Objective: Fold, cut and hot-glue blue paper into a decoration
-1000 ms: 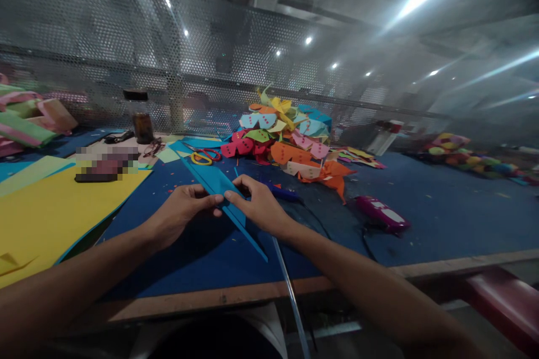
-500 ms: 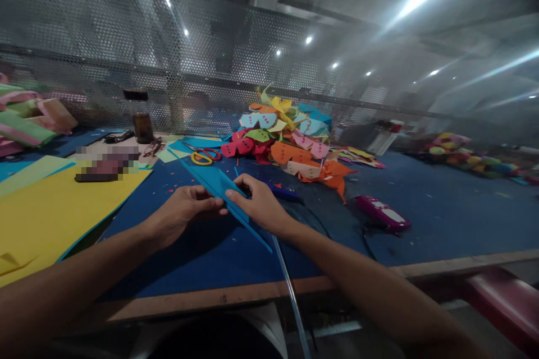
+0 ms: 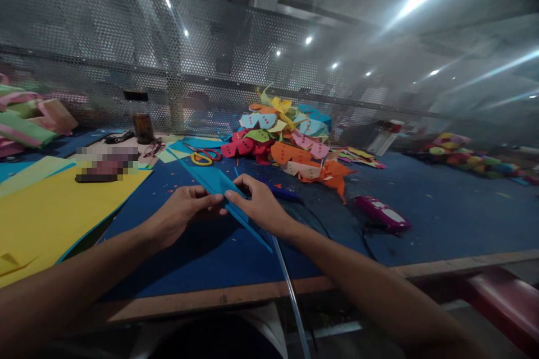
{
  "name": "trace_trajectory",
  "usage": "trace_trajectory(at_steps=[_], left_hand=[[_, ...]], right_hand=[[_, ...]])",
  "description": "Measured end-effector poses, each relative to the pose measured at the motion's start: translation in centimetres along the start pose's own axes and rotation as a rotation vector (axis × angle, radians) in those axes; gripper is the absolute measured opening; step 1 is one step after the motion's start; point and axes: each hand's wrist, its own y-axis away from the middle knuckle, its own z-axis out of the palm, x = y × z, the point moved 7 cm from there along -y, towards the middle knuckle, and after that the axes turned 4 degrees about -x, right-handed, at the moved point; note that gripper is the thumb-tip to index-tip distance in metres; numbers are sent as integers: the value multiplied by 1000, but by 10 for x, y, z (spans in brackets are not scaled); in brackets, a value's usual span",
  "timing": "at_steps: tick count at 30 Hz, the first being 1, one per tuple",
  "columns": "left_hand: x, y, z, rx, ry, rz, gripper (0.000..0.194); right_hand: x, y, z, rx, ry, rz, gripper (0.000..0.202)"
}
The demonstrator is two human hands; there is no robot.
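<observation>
Between my two hands a folded piece of blue craft foam or paper point(image 3: 221, 180) is held above the table, slanting from upper left to lower right. My left hand point(image 3: 191, 205) pinches its lower left edge between thumb and fingers. On the right side, my right hand point(image 3: 259, 202) grips the same piece, its thumb close to the left thumb. Just beyond lie scissors point(image 3: 202, 157) with yellow and red handles. A blue glue gun point(image 3: 284, 192) rests on the table behind my right hand, partly hidden by it.
A pile of colourful cut-out shapes point(image 3: 278, 137) stands at the back. Yellow sheets point(image 3: 63, 213) cover the left side. A lidded jar point(image 3: 142, 118) stands near the mesh partition point(image 3: 219, 61). To the right are a purple device point(image 3: 382, 214) with a cord and a red stool point(image 3: 501, 303).
My thumbs have come slightly closer together on the blue piece. Otherwise the hands and surroundings look almost the same.
</observation>
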Motion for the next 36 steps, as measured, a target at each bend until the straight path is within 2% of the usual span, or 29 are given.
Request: trace_trajectory(at_steps=[7,16,22,36], left_hand=[[4,0,-3,76,-70,27,32],[7,-1,-3,109,-103,48,37],[7,1,0,87,-59,34,40],[7,-1,-5,86,-106,80,35]], right_hand=[[-4,1,2,-27,-24,-19,19],[-2,1,2,-28,-57,-8,27],[1,0,-1,21,15,1,25],[-2,0,0,-1,-28,2,27]])
